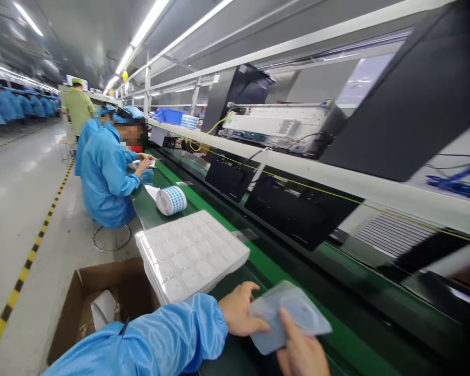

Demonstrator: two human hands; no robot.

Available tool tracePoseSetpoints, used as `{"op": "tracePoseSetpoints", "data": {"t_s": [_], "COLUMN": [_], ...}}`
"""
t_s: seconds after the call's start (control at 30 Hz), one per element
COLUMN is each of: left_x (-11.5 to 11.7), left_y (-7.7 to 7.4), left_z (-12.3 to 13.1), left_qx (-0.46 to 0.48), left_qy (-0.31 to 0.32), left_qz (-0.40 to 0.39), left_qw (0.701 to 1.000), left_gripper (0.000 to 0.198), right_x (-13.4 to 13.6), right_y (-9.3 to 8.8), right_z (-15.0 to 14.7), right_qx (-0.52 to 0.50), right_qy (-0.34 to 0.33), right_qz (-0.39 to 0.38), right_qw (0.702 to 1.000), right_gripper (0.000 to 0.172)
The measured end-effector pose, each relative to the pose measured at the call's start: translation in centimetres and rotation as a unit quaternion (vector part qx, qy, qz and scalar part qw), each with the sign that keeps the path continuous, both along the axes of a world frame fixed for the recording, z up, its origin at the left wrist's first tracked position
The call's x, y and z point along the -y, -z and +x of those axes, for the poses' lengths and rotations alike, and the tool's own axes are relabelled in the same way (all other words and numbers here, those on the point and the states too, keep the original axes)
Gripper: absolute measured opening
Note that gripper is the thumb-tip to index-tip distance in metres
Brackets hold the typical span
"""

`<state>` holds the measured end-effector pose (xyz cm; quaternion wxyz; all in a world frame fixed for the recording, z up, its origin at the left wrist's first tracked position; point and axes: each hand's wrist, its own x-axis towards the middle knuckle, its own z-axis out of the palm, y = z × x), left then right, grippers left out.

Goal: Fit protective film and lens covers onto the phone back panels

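My right hand (303, 351) grips a flat, translucent pale-blue piece with rounded corners (276, 308), thumb on its upper face. It looks like a thin plastic pouch or cover with a faint round shape inside; I cannot tell which. At its left edge is my left hand (241, 308), thumb and fingers apart. The left thumb overlaps the edge, though firm contact is not clear. Just beyond the left hand lies a stack of white blister trays (194, 250) with square pockets, on the green bench (235, 350).
A roll of blue-dotted labels (172, 200) stands past the trays. An open cardboard box (113, 277) is at lower left. Dark panels (297, 203) and a white rail (317, 169) border the right side. Co-workers in blue (105, 172) sit farther along the green conveyor line.
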<state>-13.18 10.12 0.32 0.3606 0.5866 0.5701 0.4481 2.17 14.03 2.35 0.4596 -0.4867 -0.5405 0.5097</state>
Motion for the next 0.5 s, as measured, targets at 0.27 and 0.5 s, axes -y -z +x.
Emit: {"op": "tracePoseSetpoints", "data": {"t_s": [0.27,0.5], "left_x": [3.7,8.1], "left_y": [-3.6,-7.9], "left_z": [-1.8,-13.4], "left_qx": [0.242,0.332], "left_qy": [0.019,-0.124], "left_qz": [-0.051,0.086], "left_qw": [0.969,0.931], "left_gripper": [0.032,0.026], "right_x": [2.1,2.4], "right_y": [-6.4,-6.9], "right_z": [-3.5,-3.2], "right_qx": [-0.114,-0.117], "right_qy": [-0.087,-0.105], "right_qz": [-0.019,0.005], "right_qw": [0.989,0.988], "right_gripper": [0.070,0.068]}}
